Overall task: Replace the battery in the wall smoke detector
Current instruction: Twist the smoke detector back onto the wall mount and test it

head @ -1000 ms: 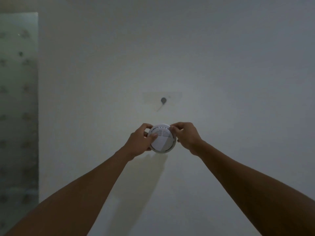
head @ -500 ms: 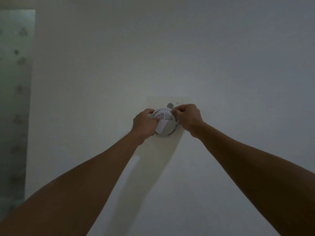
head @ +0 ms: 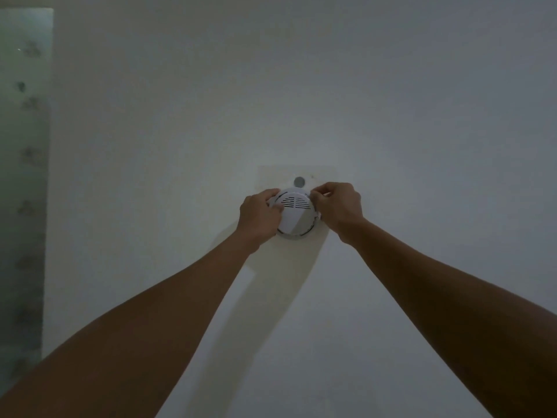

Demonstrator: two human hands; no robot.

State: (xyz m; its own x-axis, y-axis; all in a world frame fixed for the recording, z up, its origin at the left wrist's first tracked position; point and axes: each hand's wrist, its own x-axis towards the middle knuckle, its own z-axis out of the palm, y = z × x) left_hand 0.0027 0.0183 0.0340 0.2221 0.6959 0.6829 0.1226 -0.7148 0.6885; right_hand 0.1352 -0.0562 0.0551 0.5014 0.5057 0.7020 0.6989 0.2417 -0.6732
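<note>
A round white smoke detector [head: 297, 217] with dark vent slots near its top is held flat against a pale wall. My left hand [head: 259, 215] grips its left rim, thumb across the face. My right hand [head: 339, 208] pinches the upper right rim. Just above the detector a small grey round mount [head: 299, 181] sticks out of the wall, inside a faint rectangular patch [head: 268, 176]. No battery is visible.
The plain wall [head: 422, 116] fills most of the view. A greenish patterned panel [head: 24, 176] runs down the left edge. Both forearms reach up from the bottom corners, and their shadow falls on the wall below the detector.
Both hands carried the detector upward from well below the grey mount until it sits just beneath it, against the wall. The grip of both hands stayed the same.
</note>
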